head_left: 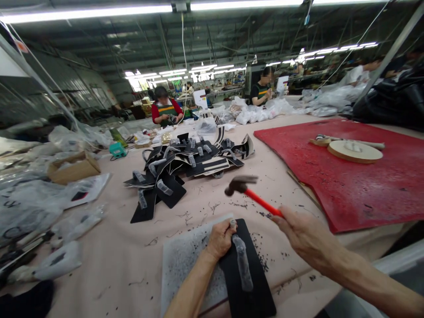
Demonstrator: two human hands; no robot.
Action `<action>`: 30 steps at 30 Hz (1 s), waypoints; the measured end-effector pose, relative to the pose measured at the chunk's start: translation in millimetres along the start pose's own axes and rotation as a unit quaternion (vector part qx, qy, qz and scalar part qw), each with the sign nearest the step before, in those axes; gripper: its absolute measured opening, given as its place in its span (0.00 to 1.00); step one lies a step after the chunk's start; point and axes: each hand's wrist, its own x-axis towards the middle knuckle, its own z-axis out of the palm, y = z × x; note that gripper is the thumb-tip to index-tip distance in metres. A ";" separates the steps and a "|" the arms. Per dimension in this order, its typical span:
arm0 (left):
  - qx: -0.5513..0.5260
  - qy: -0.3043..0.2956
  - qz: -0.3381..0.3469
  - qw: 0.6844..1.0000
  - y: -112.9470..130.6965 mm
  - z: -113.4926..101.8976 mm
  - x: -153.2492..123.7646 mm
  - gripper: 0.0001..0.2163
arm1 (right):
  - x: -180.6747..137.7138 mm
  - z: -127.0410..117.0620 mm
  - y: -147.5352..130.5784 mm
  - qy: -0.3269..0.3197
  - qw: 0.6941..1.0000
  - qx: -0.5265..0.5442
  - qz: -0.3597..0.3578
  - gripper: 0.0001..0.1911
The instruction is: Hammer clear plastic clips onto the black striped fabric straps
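Note:
My left hand (pixel 220 240) is closed in a fist round a small metal punch (pixel 232 223), held upright on a black flat piece (pixel 247 274) that lies on a white cutting pad (pixel 185 260). A clear strip (pixel 243 265) runs down the black piece. My right hand (pixel 300 234) grips the red handle of a hammer (pixel 245 187), whose dark head hangs raised above and slightly right of the punch.
A heap of black and striped pieces (pixel 188 163) lies further back on the beige table (pixel 115 256). A red mat (pixel 351 176) with a wooden disc (pixel 354 151) is at the right. Plastic bags (pixel 39 198) and a cardboard box (pixel 73 168) crowd the left. Other people work at the far tables.

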 end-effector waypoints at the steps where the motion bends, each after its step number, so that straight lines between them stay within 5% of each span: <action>1: -0.001 0.000 -0.001 1.000 -0.5 0.2 -0.3 0.07 | 3.4 -4.6 -5.5 0.070 0.997 0.029 0.018 0.16; 4: -0.003 0.001 0.000 1.000 -2.1 0.6 -0.4 0.07 | -2.8 1.4 -12.0 0.177 0.982 0.067 0.030 0.16; 7: 0.010 -0.002 0.005 1.000 -3.0 0.3 0.4 0.07 | -23.5 22.8 -1.7 0.001 1.000 -0.009 -0.025 0.16; 10: 0.015 -0.001 0.005 1.000 -1.0 -0.4 0.8 0.07 | -34.2 33.1 16.4 -0.155 0.986 -0.052 0.019 0.14; 16: -0.006 0.005 -0.016 1.000 4.8 -0.7 -0.5 0.07 | -29.8 52.8 74.6 -0.171 0.970 0.000 0.173 0.17; 19: -0.013 0.007 -0.020 1.000 3.0 -0.2 -0.9 0.07 | -33.0 72.2 87.7 -0.147 0.969 -0.061 0.187 0.14; 23: -0.015 0.012 -0.023 1.000 1.2 0.3 -1.9 0.07 | -40.5 91.8 36.2 -0.038 0.993 -0.040 0.108 0.23; 26: -0.020 0.018 -0.027 0.999 0.9 1.2 -1.8 0.07 | -44.3 110.6 -26.6 -0.116 0.987 0.071 0.082 0.29; 30: -0.054 0.077 -0.072 0.993 -4.3 1.7 2.4 0.06 | -48.4 140.1 -70.8 -0.216 0.970 0.037 0.105 0.24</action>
